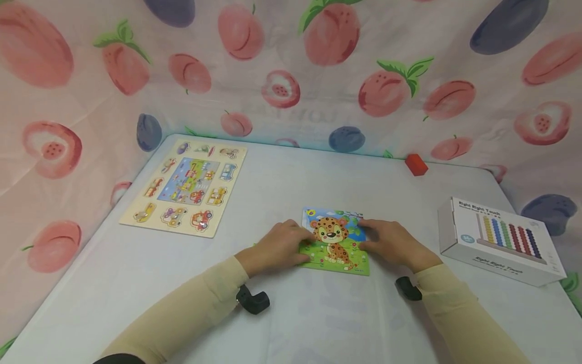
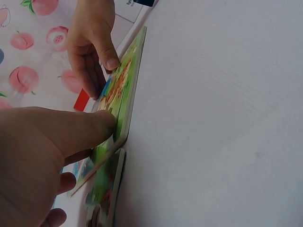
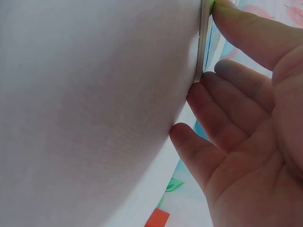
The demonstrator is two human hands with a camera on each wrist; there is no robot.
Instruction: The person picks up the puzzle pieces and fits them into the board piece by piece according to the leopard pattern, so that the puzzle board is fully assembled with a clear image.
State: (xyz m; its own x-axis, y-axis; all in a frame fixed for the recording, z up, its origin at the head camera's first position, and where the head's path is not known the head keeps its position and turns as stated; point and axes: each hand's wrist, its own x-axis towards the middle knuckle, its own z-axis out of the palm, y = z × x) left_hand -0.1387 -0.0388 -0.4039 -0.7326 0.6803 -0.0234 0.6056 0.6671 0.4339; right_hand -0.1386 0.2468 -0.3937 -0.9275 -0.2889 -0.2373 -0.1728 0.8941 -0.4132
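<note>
A leopard picture puzzle [image 1: 334,242] lies in front of me with a hand at each side. My left hand [image 1: 279,245] rests at its left edge; in the left wrist view that thumb [image 2: 102,125] presses on the puzzle's face. My right hand [image 1: 393,242] touches the right edge, thumb on the green border and fingers fairly straight, tips low by the table in the right wrist view. Under my left hand, a second green puzzle board [image 2: 106,184] with jigsaw knobs meets the first one's left edge; my hand mostly hides it in the head view.
A wooden vehicle peg puzzle [image 1: 182,187] lies at the back left of the white table [image 1: 282,177]. To the right stands a white box [image 1: 500,240] printed with coloured bead columns. A red block [image 1: 416,165] sits at the back edge, before the fruit-print cloth [image 1: 313,101].
</note>
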